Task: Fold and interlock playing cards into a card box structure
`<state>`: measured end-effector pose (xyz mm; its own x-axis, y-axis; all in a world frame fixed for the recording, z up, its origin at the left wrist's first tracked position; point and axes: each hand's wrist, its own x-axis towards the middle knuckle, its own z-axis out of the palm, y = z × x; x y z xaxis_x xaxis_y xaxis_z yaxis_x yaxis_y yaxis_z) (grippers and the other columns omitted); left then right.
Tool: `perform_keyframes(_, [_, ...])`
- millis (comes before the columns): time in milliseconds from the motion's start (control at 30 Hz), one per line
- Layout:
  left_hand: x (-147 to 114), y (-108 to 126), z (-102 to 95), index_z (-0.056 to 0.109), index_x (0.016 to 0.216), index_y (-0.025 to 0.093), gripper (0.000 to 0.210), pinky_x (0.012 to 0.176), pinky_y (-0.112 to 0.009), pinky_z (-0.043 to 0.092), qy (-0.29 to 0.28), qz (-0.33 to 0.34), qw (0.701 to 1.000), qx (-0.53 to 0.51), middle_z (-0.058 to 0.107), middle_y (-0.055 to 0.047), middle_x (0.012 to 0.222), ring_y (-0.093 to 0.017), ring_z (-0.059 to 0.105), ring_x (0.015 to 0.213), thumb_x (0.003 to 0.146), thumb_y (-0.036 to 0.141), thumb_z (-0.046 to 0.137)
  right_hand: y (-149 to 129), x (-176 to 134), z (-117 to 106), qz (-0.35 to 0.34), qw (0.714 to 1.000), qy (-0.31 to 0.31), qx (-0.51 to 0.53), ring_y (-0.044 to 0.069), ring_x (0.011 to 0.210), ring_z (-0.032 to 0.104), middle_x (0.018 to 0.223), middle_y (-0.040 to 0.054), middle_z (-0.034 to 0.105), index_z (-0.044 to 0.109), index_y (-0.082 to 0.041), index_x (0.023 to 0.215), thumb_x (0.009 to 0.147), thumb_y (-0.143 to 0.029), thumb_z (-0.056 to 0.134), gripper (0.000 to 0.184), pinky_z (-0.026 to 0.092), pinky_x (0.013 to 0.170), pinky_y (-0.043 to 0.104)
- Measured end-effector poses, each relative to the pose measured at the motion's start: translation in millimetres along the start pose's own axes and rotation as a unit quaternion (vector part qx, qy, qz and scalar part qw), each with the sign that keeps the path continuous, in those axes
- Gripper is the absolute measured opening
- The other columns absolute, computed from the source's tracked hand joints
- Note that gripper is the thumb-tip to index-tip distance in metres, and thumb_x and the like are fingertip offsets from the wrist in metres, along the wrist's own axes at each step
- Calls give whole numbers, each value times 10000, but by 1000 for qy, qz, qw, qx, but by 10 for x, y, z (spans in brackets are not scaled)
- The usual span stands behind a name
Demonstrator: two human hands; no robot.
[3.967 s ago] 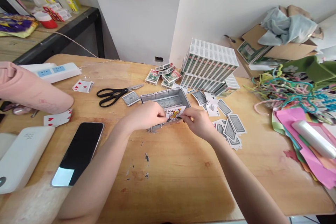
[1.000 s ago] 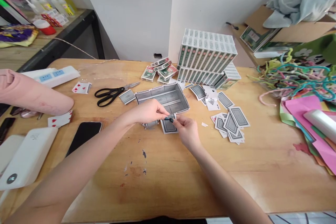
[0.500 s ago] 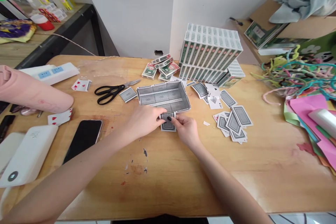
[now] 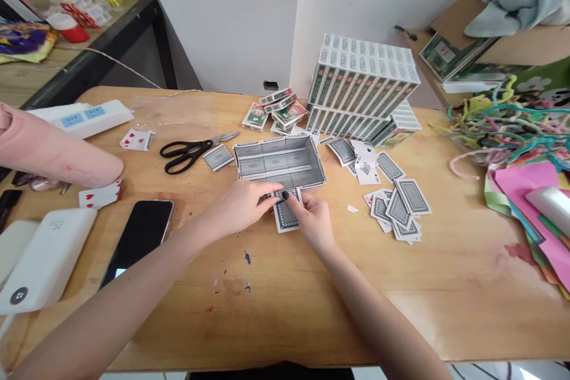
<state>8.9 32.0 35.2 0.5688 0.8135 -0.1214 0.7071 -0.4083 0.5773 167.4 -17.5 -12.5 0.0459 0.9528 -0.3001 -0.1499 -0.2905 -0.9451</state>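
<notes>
A playing card (image 4: 285, 218) with a grey patterned back is held between my two hands, in front of an open tray (image 4: 253, 167) built from similar cards. My left hand (image 4: 240, 206) pinches the card's upper left edge, thumb and fingers close together. On the right edge, my right hand (image 4: 314, 219) grips it, its thumb pressed on the patterned face and the other fingers curled behind. The tray's near wall is partly hidden by my left fingers. A small cut card (image 4: 218, 157) and black-handled scissors (image 4: 189, 154) lie left of the tray.
Loose cards (image 4: 401, 205) are spread to the right, before stacked card boxes (image 4: 363, 83). More card packs (image 4: 285, 114) lie behind the tray. A phone (image 4: 139, 237), white power bank (image 4: 48, 258) and pink roll (image 4: 57, 151) are at left; fuzzy craft stems (image 4: 503, 124) at right.
The card between my hands now tilts slightly and shows more of its back. My right thumb has shifted a little up and left on it. The view has moved slightly.
</notes>
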Motion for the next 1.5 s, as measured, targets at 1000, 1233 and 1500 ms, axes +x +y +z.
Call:
perform_keyframes(1000, [-52,-3,-30,615,1237,220,510,544,-265,442,-24,55,998,11,716,11,712,-125,554,496,764,117,452,-167,-79,133,111,982,71,137,144,564,570,605,-5,647,677,-155,701,637,-335,701,192,409,556,254])
perform_keyframes(1233, [-44,-6,-29,617,1240,211,505,538,-262,451,-32,46,998,7,736,-10,768,-125,564,500,763,134,468,-190,-48,110,120,985,78,95,140,534,532,572,1,606,636,-158,618,620,-345,696,196,380,513,256])
perform_keyframes(1500, [-18,-67,1,639,1198,248,409,633,-273,497,-9,80,995,51,756,-15,903,-159,677,686,834,156,475,-123,-67,84,84,992,75,49,142,586,547,648,0,621,631,-166,715,639,-458,717,314,393,547,253])
